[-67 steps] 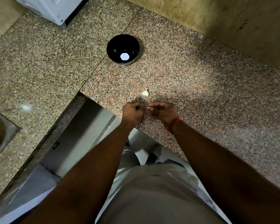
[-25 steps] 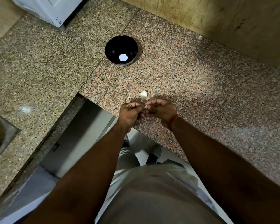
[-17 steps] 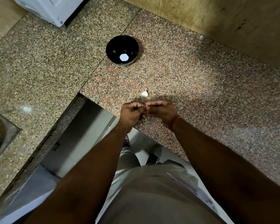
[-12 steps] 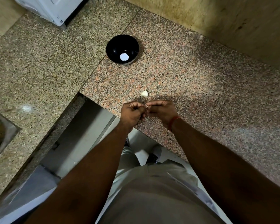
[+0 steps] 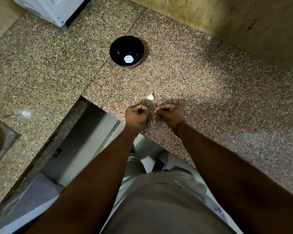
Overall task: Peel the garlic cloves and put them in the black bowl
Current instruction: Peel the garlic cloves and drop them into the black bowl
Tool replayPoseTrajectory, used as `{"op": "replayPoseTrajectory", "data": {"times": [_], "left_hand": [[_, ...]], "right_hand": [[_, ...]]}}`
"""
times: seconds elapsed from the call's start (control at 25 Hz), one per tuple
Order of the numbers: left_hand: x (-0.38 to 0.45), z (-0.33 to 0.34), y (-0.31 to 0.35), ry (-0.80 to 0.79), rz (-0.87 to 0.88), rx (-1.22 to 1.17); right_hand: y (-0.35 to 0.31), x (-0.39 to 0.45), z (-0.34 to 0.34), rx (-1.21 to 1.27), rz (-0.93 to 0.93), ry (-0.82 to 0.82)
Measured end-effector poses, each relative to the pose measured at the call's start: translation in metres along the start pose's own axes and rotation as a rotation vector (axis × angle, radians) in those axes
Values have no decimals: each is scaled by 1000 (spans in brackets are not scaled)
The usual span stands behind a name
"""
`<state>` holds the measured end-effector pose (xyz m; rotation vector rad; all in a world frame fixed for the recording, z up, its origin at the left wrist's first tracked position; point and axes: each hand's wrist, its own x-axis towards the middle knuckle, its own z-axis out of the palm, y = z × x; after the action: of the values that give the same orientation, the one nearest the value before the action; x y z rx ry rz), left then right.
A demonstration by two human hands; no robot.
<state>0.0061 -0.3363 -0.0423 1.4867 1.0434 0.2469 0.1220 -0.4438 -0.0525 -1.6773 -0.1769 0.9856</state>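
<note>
Head view, looking down over a speckled granite counter (image 5: 201,85). The left hand (image 5: 137,115) and the right hand (image 5: 170,114) are held side by side above the near edge of the counter, slightly apart, both with fingers curled into a loose fist; whether either hand has hold of a clove or a scrap of skin cannot be told, since the curled fingers hide whatever lies within; a red thread band (image 5: 180,127) circles the right wrist. One garlic clove (image 5: 150,97), pale and with its skin on as far as can be seen, lies on the counter just beyond the hands, between them and the black bowl (image 5: 126,51); nothing stands between clove and bowl. The bowl sits well apart from the hands, near the seam where two slabs meet; a bright round patch (image 5: 128,59) shows on its floor, and whether this is a reflection or an object cannot be told. A white appliance (image 5: 51,9) occupies the upper left corner; a metal sink (image 5: 0,142) edge shows at far left; a tiled wall (image 5: 243,19) bounds the counter at upper right. Below the counter edge, grey trousers (image 5: 159,200) and a dark shoe (image 5: 159,164) appear.
</note>
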Motion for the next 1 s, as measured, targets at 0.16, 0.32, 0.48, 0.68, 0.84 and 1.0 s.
{"op": "replayPoseTrajectory", "data": {"times": [0.16,0.32,0.48,0.68,0.84,1.0], "left_hand": [[3,-3,-4,-22,-52,112],[7,8,-11,-1,-84,140],[2,12,-7,19,-40,136],[0,15,2,51,-88,69],[0,15,5,41,-151,25],[-2,10,7,6,-151,-9]], "right_hand": [[6,5,-6,7,10,-23],[12,5,-5,-50,15,20],[15,5,-4,-112,-1,41],[16,4,-2,-219,-77,112],[14,1,0,-214,-97,81],[8,1,-3,-62,-10,-3]]}}
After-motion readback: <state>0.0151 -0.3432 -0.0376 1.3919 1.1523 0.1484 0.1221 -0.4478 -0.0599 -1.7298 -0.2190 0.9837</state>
